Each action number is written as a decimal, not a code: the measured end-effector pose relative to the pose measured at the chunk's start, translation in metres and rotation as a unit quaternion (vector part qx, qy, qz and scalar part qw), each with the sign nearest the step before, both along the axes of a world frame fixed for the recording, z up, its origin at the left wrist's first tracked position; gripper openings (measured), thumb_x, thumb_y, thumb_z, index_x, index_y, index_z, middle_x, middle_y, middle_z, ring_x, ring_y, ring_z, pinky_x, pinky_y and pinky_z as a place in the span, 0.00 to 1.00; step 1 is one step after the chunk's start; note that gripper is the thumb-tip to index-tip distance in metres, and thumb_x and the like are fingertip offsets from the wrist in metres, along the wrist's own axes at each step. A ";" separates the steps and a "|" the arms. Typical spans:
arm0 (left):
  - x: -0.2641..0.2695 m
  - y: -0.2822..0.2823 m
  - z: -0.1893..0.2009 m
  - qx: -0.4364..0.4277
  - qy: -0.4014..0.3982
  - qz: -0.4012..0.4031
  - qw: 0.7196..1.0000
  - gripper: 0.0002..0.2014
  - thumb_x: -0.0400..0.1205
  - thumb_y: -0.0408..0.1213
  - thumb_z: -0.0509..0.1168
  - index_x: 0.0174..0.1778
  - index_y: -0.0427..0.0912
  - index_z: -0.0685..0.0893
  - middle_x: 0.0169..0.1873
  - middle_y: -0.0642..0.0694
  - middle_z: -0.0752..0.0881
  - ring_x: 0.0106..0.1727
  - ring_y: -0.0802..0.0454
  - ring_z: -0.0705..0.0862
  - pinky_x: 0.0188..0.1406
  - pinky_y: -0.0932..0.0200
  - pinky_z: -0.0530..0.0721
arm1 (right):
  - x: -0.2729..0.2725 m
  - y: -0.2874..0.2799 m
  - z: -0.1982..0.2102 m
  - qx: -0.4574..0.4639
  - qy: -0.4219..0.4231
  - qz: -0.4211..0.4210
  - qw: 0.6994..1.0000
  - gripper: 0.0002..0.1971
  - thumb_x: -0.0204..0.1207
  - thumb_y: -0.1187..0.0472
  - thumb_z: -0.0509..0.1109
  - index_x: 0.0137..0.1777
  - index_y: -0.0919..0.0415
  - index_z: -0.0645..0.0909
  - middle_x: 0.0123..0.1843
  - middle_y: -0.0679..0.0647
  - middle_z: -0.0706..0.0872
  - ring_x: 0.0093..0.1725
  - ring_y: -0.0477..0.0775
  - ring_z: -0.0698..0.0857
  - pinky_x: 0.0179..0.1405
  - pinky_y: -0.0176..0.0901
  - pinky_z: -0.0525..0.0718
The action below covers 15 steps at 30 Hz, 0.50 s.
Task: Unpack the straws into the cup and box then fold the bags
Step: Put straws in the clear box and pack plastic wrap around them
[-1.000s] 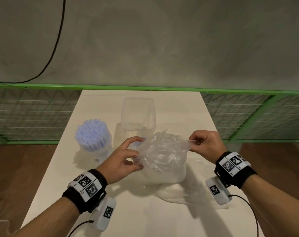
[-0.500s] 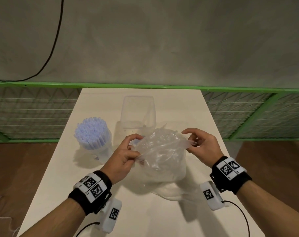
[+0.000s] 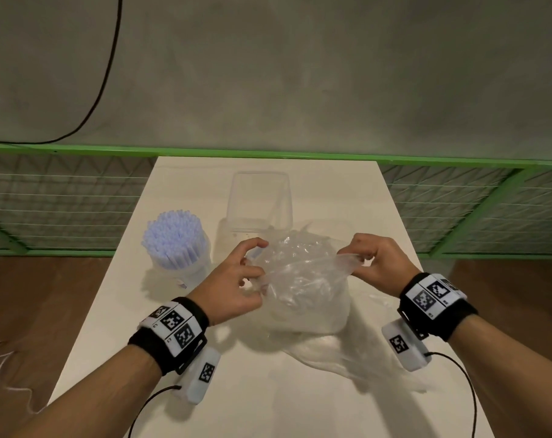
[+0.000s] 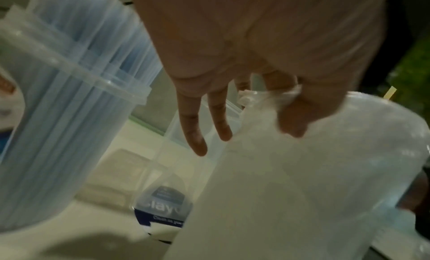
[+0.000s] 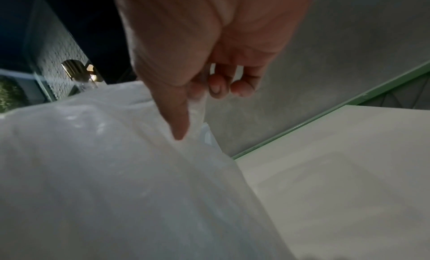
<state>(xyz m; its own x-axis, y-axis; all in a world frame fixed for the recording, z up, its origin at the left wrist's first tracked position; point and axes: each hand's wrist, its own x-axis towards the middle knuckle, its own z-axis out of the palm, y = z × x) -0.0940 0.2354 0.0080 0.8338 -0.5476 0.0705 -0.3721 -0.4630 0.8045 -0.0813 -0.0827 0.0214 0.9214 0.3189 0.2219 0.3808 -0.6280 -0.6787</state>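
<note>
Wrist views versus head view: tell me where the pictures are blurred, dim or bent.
Head view: sharp and evenly lit, soft shadows on the table, the green rail bowed by the wide lens. Left wrist view: smeared, the cup of straws and the bag soft. Right wrist view: dim and grainy, the bag and the right hand out of focus.

Both forearms are bare, with no sleeves in view. Each wrist carries a black fabric band: the left wristband [image 3: 170, 333] and the right wristband [image 3: 439, 305] are each topped by white plates printed with black square fiducial markers. Just below each band hangs a white box-shaped camera unit, the left unit [image 3: 202, 376] and the right unit [image 3: 405, 344], each bearing one more marker, with a thin black cable [image 3: 467, 390] trailing from it.
</note>
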 end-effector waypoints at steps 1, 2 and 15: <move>-0.002 0.001 0.000 0.018 -0.001 -0.006 1.000 0.06 0.71 0.50 0.71 0.33 0.53 0.85 0.77 0.65 0.64 0.54 0.56 0.78 0.56 0.57 0.81 | -0.004 -0.001 -0.001 -0.008 0.004 0.012 1.000 0.09 0.69 0.57 0.77 0.49 0.50 0.91 0.36 0.48 0.82 0.34 0.45 0.78 0.36 0.28 0.71; -0.003 0.003 -0.003 0.035 -0.009 -0.012 0.999 0.11 0.69 0.54 0.74 0.36 0.51 0.88 0.78 0.66 0.62 0.62 0.57 0.78 0.61 0.57 0.79 | -0.008 -0.002 0.000 -0.029 0.016 0.033 0.999 0.13 0.68 0.55 0.76 0.53 0.47 0.89 0.40 0.46 0.83 0.37 0.45 0.79 0.38 0.29 0.72; -0.016 -0.012 -0.013 -0.092 -0.009 0.044 0.995 0.15 0.74 0.43 0.78 0.27 0.40 0.85 0.74 0.57 0.69 0.74 0.54 0.76 0.76 0.61 0.69 | -0.042 -0.002 0.008 -0.127 -0.054 0.086 0.987 0.24 0.60 0.41 0.81 0.55 0.45 0.83 0.62 0.37 0.77 0.55 0.50 0.75 0.54 0.57 0.78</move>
<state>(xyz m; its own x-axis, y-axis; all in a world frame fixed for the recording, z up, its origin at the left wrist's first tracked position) -0.1099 0.2231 -0.0051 0.8759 -0.4483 0.1781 -0.3511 -0.3392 0.8727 -0.1230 -0.0851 0.0299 0.8236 0.5273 0.2088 0.5589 -0.6920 -0.4570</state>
